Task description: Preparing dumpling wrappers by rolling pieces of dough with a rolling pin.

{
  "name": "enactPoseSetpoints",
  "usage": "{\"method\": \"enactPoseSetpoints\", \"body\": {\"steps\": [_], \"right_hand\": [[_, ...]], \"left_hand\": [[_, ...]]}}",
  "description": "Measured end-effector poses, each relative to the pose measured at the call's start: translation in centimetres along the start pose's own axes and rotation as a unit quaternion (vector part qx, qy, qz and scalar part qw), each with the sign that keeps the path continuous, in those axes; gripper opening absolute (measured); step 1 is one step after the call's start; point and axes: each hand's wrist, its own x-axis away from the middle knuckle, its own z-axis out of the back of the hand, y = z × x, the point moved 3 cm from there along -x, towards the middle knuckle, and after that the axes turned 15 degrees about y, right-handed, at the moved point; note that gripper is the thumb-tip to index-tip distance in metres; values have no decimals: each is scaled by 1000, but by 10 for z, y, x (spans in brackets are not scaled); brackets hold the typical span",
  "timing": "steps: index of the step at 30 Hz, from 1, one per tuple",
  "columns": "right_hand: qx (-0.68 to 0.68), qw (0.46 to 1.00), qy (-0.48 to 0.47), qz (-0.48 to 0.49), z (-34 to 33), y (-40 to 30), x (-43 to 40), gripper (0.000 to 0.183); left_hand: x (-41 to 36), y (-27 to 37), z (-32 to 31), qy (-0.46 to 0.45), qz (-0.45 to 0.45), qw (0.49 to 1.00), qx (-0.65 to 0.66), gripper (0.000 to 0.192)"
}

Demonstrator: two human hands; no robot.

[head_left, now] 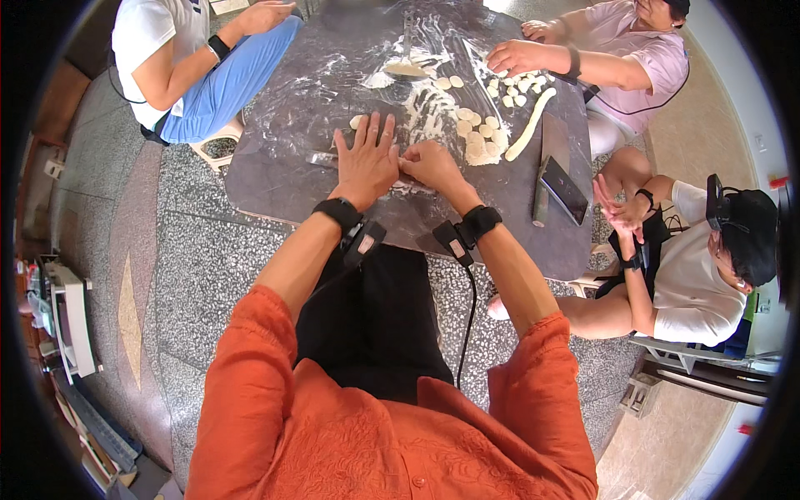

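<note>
My left hand (369, 156) lies palm down, fingers spread, over what looks like a short rolling pin (322, 159), whose pale end shows at the left. Beside it, my right hand (434, 165) has its thumb and fingers drawn together near the left palm's edge; whatever is between them is hidden. A small dough disc (355, 122) rests beyond my left fingers. Further right are a floury group of flattened dough discs (475, 142), a long dough roll (532, 125) and many small dough pieces (519, 87). Two more discs (450, 82) lie farther back.
A metal ladle or spoon (406, 70) lies in flour on the dark table (281, 181). At the right are a cleaver-like flat blade (554, 140) and a phone (564, 189) resting on it. A co-worker's hand (515, 57) reaches over the dough pieces; two other people sit left and right.
</note>
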Motion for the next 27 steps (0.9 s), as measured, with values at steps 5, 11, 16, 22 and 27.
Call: {"method": "enactPoseSetpoints", "body": {"steps": [5,11,16,22,27], "right_hand": [[18,1000,10,7,-6,-5,-12,28],[-14,998,50,24,2,19,0,27],[-136,987,-61,-57,-1,16,11,29],[22,998,26,59,0,7,5,30],[22,997,37,65,5,3,-5,25]], "left_hand": [[-10,-10,-9,44,-13,999,-9,55],[56,-1,25,42,-47,997,53,55],[60,-4,31,34,-44,998,35,54],[27,4,11,45,-37,998,17,52],[-6,5,4,65,-7,998,21,52]]}}
